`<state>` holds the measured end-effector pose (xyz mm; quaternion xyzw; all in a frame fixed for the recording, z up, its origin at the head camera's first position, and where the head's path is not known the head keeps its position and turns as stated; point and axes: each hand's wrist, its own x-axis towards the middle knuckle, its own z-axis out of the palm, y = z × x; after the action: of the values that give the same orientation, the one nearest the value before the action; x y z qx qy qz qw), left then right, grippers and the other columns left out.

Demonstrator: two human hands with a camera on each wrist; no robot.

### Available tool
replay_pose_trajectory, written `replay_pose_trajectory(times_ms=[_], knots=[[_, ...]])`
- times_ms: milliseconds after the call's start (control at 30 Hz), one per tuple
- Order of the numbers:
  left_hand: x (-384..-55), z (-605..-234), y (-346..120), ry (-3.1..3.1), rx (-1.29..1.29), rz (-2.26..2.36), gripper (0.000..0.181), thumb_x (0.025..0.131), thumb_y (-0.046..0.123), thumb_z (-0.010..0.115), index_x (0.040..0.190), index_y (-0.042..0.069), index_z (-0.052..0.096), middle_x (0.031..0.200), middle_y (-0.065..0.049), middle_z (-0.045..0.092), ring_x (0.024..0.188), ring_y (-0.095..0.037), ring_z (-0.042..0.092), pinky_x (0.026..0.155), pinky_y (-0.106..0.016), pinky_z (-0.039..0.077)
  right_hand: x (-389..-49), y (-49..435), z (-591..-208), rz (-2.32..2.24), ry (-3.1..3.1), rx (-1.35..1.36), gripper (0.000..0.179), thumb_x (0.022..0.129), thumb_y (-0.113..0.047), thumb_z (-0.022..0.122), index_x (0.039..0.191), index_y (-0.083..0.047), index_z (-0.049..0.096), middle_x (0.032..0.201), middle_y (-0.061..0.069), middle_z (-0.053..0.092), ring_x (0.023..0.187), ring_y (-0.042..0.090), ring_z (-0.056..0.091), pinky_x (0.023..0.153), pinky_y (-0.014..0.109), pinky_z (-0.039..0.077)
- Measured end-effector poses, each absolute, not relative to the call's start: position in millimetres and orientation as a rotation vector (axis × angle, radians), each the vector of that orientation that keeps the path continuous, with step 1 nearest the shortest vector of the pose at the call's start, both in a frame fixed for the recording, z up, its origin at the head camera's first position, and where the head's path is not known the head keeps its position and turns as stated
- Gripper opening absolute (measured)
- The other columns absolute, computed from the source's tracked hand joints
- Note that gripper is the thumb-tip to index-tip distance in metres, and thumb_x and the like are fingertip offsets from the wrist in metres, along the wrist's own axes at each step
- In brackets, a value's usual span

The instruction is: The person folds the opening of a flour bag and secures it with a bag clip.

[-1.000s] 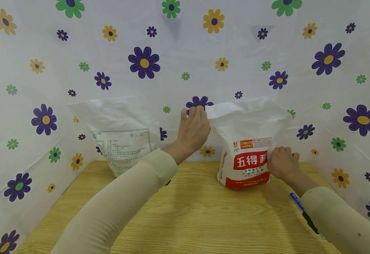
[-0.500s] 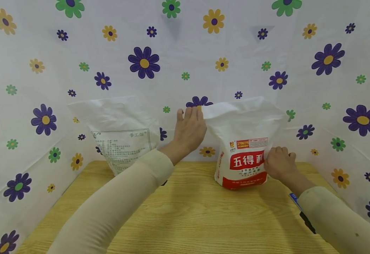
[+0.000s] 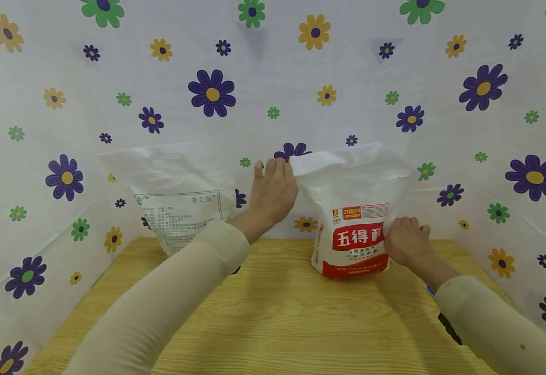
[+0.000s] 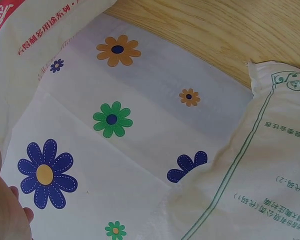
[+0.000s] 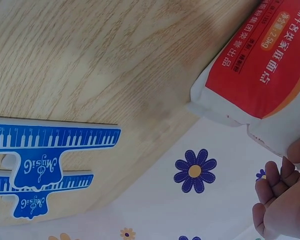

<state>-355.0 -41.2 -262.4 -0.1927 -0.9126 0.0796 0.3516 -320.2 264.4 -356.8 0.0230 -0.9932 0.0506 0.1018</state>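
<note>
In the head view, a red-and-white bag (image 3: 359, 224) stood upright toward the back of the desk (image 3: 273, 323), right of centre, clamped between a person's two hands: the left hand (image 3: 275, 191) gripped its top left corner, and the right hand (image 3: 408, 242) held its lower right side with curled fingers. A white bag with green print (image 3: 179, 203) stood well apart at the left, before a flowered cloth (image 3: 263, 62). In the left wrist view, the left hand was cut off at the edge, its grip hidden; the cloth showed between the two bags. In the right wrist view, curled fingers met the bag's edge, and two blue rulers (image 5: 40, 162) marked with piano keys lay on the desk.
</note>
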Motion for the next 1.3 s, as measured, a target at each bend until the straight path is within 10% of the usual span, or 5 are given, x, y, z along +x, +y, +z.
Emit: replay_pose_trajectory(times_ms=[1300], knots=[[-358, -263, -75, -2.378, -0.469, 0.155, 0.025, 0.105, 0.022, 0.037, 0.092, 0.004, 0.048, 0.094, -0.009, 0.047, 0.099, -0.029, 0.043, 0.098, -0.05, 0.024, -321, 234, -359, 0.122, -2.935, 0.113, 0.035, 0.098, -0.022, 0.052, 0.11, 0.012, 0.05, 0.104, 0.026, 0.054, 0.105, 0.043, 0.046, 0.095, 0.066, 0.036]])
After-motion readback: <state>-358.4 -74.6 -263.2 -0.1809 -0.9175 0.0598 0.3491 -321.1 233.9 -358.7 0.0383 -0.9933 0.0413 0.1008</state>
